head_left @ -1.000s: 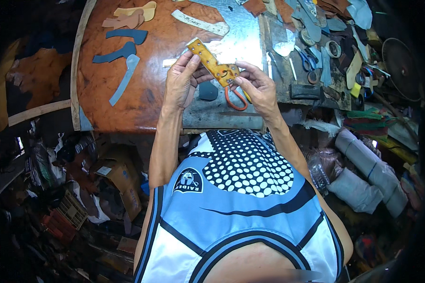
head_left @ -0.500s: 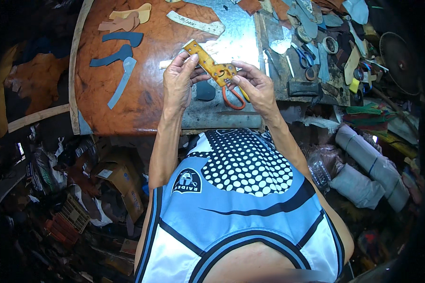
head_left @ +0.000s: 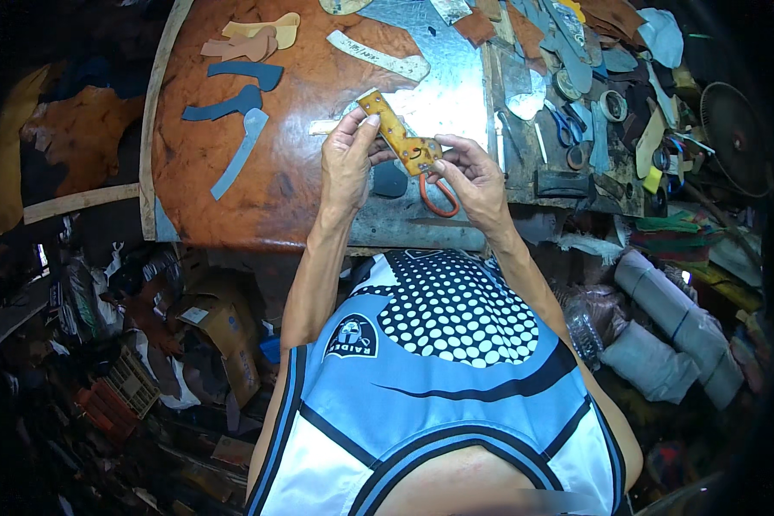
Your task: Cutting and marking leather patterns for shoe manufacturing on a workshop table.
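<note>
Both hands hold up a yellow-brown, roughly L-shaped plate (head_left: 393, 129) dotted with several rivet-like spots. My left hand (head_left: 349, 159) pinches its long arm near the upper end, thumb on top. On the short, wide end, my right hand (head_left: 475, 181) grips with thumb and fingers. Just below the plate shows an orange-red looped handle (head_left: 439, 205), perhaps of scissors or pliers, lying on the table. A dark rounded piece (head_left: 390, 180) lies beneath, between the hands. Behind my left fingers a pale strip (head_left: 322, 127) is partly hidden.
Brown leather (head_left: 232, 189) covers the table's left, bearing blue cut pieces (head_left: 245, 76), tan pieces (head_left: 267, 34) and a whitish curved template (head_left: 378, 54). To the right lie blue-handled scissors (head_left: 566, 129), tape rolls (head_left: 613, 105), a black block (head_left: 563, 184) and scraps. A fan (head_left: 735, 138) stands far right.
The whole view has shifted, so table and hands appear slightly right and lower. The plate stays in both hands with nearly the same grip.
</note>
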Demonstrator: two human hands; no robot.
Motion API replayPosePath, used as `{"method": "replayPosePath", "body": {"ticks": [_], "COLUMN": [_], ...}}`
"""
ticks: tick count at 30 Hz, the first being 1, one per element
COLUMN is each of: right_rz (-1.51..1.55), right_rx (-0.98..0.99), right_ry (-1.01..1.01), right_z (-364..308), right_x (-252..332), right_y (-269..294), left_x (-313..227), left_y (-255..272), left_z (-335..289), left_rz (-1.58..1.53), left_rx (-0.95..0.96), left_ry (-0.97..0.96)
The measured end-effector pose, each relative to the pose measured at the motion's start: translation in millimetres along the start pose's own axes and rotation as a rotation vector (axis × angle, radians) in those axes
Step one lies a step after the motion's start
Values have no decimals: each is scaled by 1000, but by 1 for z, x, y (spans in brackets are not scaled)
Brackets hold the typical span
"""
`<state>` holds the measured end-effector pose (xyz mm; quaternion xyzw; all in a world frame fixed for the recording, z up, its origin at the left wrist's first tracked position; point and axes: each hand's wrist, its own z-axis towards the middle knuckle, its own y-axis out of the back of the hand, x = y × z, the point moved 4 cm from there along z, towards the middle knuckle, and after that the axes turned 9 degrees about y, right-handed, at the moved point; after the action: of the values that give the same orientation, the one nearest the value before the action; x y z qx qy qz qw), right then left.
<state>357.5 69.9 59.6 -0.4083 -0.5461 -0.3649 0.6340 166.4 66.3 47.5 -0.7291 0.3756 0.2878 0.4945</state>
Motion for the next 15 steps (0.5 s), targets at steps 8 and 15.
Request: {"method": "replayPosePath", "body": {"ticks": [8, 15], "right_rz": [-138, -960], "right_rx": [-48, -144], "right_ry": [-13, 177], "right_z": [-6, -10], "right_x": [-10, -24], "right_y": [-18, 61], "left_x": [19, 42], "left_y": [-16, 31], "left_z": [6, 4], "left_rz": [-196, 170], "left_rx": [-61, 5], "left_ry": [-78, 255]}}
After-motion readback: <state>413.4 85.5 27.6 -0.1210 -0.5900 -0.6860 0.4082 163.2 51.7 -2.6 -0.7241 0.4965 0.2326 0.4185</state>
